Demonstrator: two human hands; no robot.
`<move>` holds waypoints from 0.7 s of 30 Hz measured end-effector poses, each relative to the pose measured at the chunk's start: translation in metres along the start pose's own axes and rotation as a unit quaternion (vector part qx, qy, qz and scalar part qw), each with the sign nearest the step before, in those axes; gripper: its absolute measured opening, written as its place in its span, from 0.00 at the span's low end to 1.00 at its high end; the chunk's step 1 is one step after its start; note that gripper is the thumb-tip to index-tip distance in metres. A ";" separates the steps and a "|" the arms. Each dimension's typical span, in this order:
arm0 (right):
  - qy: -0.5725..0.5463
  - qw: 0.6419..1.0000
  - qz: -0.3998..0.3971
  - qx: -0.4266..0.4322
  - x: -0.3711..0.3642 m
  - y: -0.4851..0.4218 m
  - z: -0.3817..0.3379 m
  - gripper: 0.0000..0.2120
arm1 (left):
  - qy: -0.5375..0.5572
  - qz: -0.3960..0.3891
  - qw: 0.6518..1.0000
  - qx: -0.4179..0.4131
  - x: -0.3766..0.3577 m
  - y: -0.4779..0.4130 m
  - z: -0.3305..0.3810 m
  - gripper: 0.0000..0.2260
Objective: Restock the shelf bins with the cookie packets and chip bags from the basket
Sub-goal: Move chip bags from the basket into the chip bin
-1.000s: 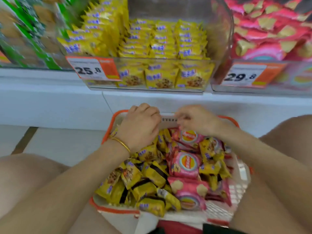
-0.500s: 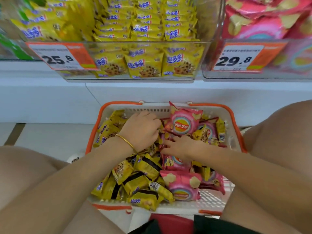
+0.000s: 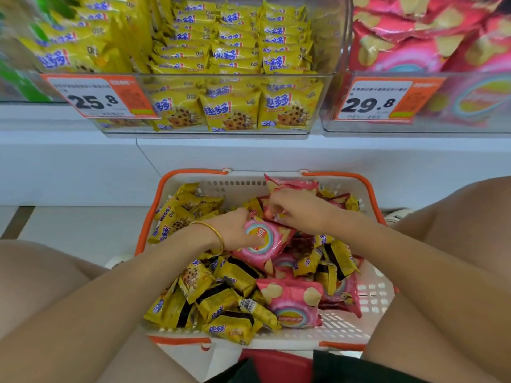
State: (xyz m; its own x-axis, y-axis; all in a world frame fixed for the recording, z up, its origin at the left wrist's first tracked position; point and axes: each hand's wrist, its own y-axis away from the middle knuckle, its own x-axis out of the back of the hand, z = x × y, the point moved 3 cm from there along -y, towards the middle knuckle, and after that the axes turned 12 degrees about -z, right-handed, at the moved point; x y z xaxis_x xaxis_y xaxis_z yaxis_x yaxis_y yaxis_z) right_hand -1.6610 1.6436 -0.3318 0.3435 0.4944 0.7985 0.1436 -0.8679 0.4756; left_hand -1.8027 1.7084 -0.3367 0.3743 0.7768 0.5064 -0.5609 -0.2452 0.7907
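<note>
The basket [image 3: 235, 184] sits between the person's knees, under the shelf. It is full of yellow cookie packets [image 3: 221, 299] and pink chip bags [image 3: 293, 304]. The left hand [image 3: 235, 230] holds one pink bag [image 3: 265, 244], fingers curled round it. The right hand [image 3: 300, 211] pinches another pink bag [image 3: 293, 185] near the back. Above, the cookie bin [image 3: 235, 81] and chip bin [image 3: 456, 106] look full.

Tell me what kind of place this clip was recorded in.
Most likely a shop's snack aisle: clear shelf bins of yellow cookie packets and pink chip bags, price tags reading 25.8 and 29.8, and an orange-rimmed shopping basket.
</note>
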 end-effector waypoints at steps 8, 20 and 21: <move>-0.085 0.982 -0.073 -0.152 -0.049 -0.011 0.008 0.16 | -0.017 0.026 0.999 0.031 -0.001 -0.015 -0.019 0.24; -0.676 0.662 0.099 -0.309 -0.115 -0.031 0.002 0.38 | 0.068 -0.019 0.997 0.043 -0.020 -0.023 -0.026 0.29; -0.690 0.649 0.106 -0.302 -0.114 -0.029 0.000 0.37 | 0.069 -0.008 0.996 0.048 -0.017 -0.022 -0.027 0.30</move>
State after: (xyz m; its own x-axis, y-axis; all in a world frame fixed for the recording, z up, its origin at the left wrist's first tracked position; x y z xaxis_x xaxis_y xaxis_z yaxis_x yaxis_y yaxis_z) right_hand -1.7042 1.6128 -0.4365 0.8597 -0.5103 -0.0227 -0.2906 -0.5251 0.7999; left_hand -1.8168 1.7167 -0.3720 0.2740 0.8515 0.4471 -0.4801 -0.2817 0.8308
